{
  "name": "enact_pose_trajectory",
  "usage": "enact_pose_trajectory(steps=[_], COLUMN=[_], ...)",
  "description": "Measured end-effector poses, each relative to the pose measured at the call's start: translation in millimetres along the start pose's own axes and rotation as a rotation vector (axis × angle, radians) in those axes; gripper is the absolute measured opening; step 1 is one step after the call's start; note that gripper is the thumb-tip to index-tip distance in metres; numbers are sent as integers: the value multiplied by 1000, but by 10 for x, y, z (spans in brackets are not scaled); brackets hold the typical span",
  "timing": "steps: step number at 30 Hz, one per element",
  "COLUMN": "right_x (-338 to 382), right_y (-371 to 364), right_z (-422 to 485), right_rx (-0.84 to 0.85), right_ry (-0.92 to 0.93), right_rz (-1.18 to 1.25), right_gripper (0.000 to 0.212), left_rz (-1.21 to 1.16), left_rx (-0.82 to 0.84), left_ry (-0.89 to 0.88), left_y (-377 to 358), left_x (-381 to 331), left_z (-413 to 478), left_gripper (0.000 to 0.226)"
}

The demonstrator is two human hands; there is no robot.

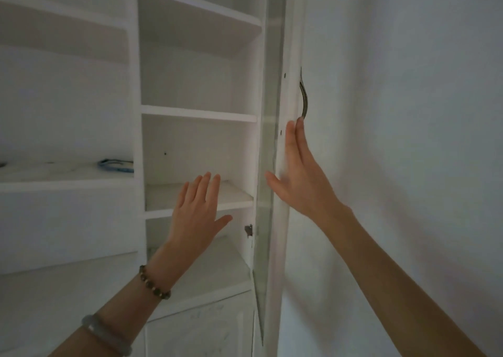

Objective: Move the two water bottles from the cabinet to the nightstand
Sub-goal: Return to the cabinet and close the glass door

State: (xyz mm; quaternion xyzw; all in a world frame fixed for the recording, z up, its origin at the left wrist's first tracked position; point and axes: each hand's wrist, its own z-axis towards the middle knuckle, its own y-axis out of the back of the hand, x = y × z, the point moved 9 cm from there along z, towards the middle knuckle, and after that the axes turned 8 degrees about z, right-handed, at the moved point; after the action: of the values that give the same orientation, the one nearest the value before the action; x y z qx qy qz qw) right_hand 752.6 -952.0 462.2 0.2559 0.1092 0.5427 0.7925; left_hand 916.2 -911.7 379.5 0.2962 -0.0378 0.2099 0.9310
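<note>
A white cabinet (198, 113) fills the view, its narrow glass-panelled door (268, 166) swung open and seen nearly edge-on. My right hand (299, 177) lies flat against the door's outer face, fingertips just below the dark curved handle (304, 98), thumb on the near side of the edge. My left hand (197, 207) is raised with fingers spread in front of the lower shelf (231, 193), holding nothing. No water bottle shows on any shelf I can see. The nightstand is out of view.
Open shelves stand to the left; one holds a blue ring-shaped object (115, 165). A metal hinge (248, 230) sits inside the frame. A closed lower cabinet door (198, 326) is below. A plain white wall (408, 139) is on the right.
</note>
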Motion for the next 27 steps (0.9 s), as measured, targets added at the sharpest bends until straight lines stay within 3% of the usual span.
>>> enact_pose_trajectory(steps=[11,27], right_x=[727,1217], right_y=[-754,-2302], right_z=[356,1079], right_rx=[44,208], right_ry=[183,200], right_rz=[60,-133], right_gripper=[69,70], left_rz=[209,359], left_rx=[107,203], left_ry=[134,162], left_y=[130,-203], left_x=[955,1981], left_z=[-495,-628], left_gripper=[81,77])
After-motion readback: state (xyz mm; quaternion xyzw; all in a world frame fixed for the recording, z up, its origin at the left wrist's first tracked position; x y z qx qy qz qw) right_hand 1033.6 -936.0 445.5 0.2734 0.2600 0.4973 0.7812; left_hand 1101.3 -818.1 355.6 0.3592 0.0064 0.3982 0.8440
